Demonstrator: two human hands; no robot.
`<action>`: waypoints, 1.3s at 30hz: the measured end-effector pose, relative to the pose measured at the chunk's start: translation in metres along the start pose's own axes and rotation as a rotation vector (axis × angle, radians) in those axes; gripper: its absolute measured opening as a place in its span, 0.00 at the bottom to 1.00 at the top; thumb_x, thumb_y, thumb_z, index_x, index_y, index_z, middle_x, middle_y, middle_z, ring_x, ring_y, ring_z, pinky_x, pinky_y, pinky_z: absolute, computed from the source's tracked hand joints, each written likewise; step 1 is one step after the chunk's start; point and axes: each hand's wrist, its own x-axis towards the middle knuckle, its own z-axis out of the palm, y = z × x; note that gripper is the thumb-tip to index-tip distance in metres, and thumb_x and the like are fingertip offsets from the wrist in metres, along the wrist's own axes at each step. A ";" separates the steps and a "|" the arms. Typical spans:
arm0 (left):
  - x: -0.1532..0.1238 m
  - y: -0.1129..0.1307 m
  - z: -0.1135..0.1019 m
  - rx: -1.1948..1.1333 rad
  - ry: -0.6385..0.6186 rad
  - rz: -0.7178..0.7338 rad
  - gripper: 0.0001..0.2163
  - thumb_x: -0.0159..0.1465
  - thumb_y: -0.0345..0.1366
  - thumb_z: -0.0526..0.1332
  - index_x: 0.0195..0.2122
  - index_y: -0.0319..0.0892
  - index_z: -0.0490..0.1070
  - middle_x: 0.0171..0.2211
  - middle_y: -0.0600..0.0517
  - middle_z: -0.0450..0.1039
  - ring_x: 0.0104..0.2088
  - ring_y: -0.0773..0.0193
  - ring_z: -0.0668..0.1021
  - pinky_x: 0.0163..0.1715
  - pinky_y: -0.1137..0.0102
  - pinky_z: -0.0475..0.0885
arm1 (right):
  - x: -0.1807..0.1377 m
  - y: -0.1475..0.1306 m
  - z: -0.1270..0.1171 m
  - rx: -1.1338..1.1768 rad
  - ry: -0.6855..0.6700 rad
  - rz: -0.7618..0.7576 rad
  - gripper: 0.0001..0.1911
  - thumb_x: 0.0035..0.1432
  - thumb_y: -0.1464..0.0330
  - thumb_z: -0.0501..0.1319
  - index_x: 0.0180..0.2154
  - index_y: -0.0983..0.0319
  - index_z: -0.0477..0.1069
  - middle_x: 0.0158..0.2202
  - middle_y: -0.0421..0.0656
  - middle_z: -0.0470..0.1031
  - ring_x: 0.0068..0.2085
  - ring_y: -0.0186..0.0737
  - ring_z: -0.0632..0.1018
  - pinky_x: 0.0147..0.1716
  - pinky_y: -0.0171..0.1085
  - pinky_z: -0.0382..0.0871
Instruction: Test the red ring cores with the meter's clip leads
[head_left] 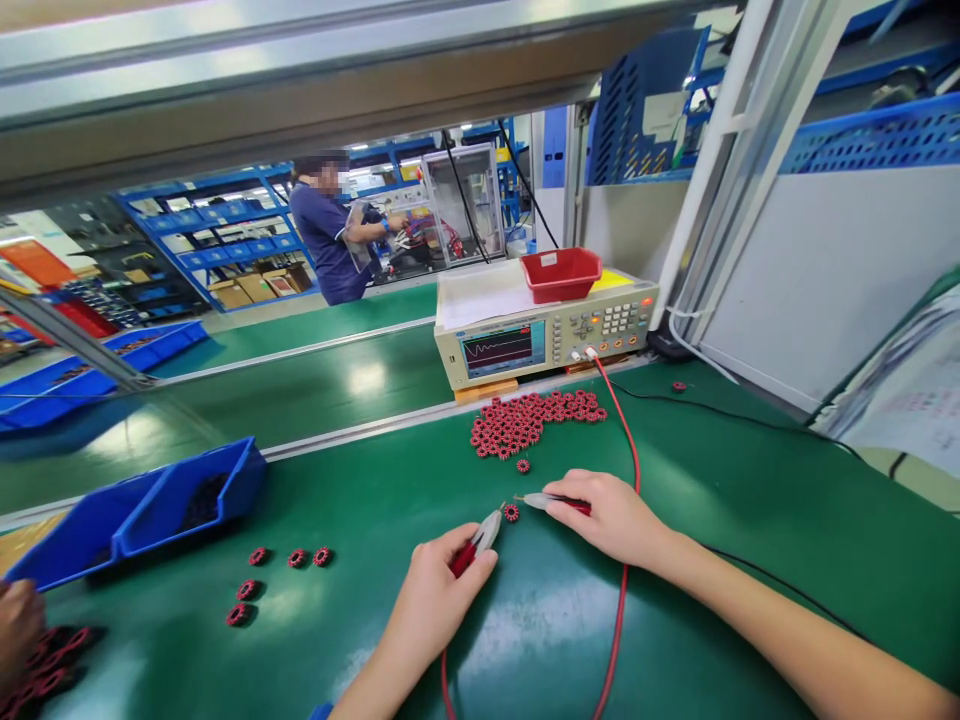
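My left hand [433, 598] is closed around a red test clip [486, 535] with a whitish sleeve, its metal tip beside a small red-and-black ring coil [511, 513] lying on the green bench. From the right, my right hand [609, 512] pinches a matching test clip [541, 501], whose tip points at the same coil. Whether either tip grips a wire end is too small to tell. A single coil [523, 466] sits just beyond, and behind it spreads a cluster of such coils [517, 424].
A bench tester [495, 350] with a lit screen stands behind, a red tray [561, 275] on top. The red cable [628, 440] passes under my right wrist. Blue bins [251, 470] and several loose coils [298, 558] lie left, near another person's hand [19, 625]. Another person [330, 235] stands beyond.
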 end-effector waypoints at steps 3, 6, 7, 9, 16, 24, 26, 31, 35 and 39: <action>-0.001 0.000 0.000 0.002 -0.005 0.000 0.11 0.61 0.41 0.55 0.32 0.39 0.72 0.23 0.55 0.67 0.23 0.68 0.64 0.22 0.76 0.59 | 0.000 0.000 0.000 0.011 0.007 -0.001 0.16 0.61 0.60 0.50 0.43 0.54 0.74 0.35 0.42 0.76 0.36 0.39 0.75 0.38 0.36 0.67; -0.002 0.001 0.000 0.002 -0.006 0.015 0.10 0.61 0.39 0.55 0.32 0.38 0.72 0.22 0.56 0.64 0.23 0.68 0.63 0.23 0.76 0.59 | -0.001 0.000 0.000 0.010 0.012 0.009 0.16 0.61 0.60 0.50 0.41 0.55 0.75 0.35 0.42 0.75 0.36 0.40 0.76 0.38 0.37 0.67; -0.002 0.002 0.000 0.003 -0.007 0.016 0.10 0.61 0.39 0.55 0.33 0.38 0.72 0.22 0.56 0.64 0.23 0.68 0.63 0.23 0.76 0.59 | -0.001 0.000 0.001 0.008 0.012 0.011 0.16 0.61 0.60 0.50 0.41 0.55 0.75 0.35 0.42 0.75 0.36 0.40 0.76 0.38 0.37 0.67; -0.002 0.003 0.000 0.008 -0.004 0.011 0.10 0.61 0.38 0.55 0.34 0.38 0.73 0.22 0.56 0.64 0.23 0.69 0.63 0.23 0.76 0.58 | -0.001 0.001 0.001 0.006 0.010 0.014 0.16 0.61 0.60 0.50 0.41 0.55 0.75 0.35 0.42 0.75 0.35 0.40 0.76 0.38 0.37 0.67; -0.002 0.003 0.000 0.005 0.002 0.015 0.11 0.61 0.39 0.55 0.36 0.39 0.73 0.22 0.56 0.62 0.24 0.68 0.63 0.24 0.75 0.59 | -0.001 0.001 0.001 0.012 0.002 0.013 0.17 0.62 0.59 0.49 0.41 0.55 0.75 0.35 0.42 0.75 0.35 0.40 0.75 0.38 0.38 0.67; -0.003 0.007 -0.001 -0.001 -0.004 0.020 0.10 0.61 0.38 0.55 0.33 0.39 0.73 0.22 0.57 0.59 0.24 0.68 0.61 0.25 0.75 0.58 | 0.000 0.001 0.001 0.007 -0.014 0.009 0.17 0.62 0.59 0.49 0.41 0.55 0.75 0.35 0.42 0.75 0.35 0.40 0.75 0.38 0.37 0.67; -0.003 0.007 -0.001 -0.002 -0.008 0.005 0.10 0.61 0.38 0.55 0.34 0.39 0.73 0.22 0.57 0.59 0.24 0.68 0.61 0.23 0.75 0.57 | 0.000 0.001 0.001 0.014 -0.018 0.012 0.17 0.62 0.59 0.50 0.41 0.55 0.75 0.35 0.42 0.74 0.35 0.40 0.75 0.38 0.38 0.66; -0.003 0.007 -0.001 -0.004 -0.010 0.002 0.10 0.61 0.38 0.55 0.35 0.39 0.73 0.21 0.57 0.58 0.23 0.68 0.60 0.22 0.75 0.56 | 0.000 0.002 0.000 0.045 -0.012 0.019 0.16 0.62 0.60 0.50 0.42 0.56 0.74 0.35 0.42 0.74 0.36 0.39 0.74 0.38 0.38 0.66; -0.002 0.005 -0.001 -0.005 -0.012 0.023 0.10 0.61 0.38 0.55 0.35 0.39 0.73 0.22 0.57 0.59 0.24 0.68 0.61 0.24 0.75 0.58 | -0.001 0.002 0.000 0.067 0.006 -0.005 0.16 0.62 0.60 0.51 0.43 0.56 0.74 0.36 0.42 0.74 0.36 0.39 0.74 0.38 0.37 0.66; -0.002 0.003 0.000 0.002 -0.017 0.006 0.10 0.61 0.39 0.55 0.34 0.39 0.72 0.22 0.57 0.59 0.23 0.69 0.61 0.22 0.76 0.57 | -0.003 -0.001 -0.001 0.060 0.003 -0.031 0.16 0.62 0.60 0.51 0.44 0.56 0.73 0.36 0.41 0.74 0.36 0.38 0.74 0.38 0.36 0.66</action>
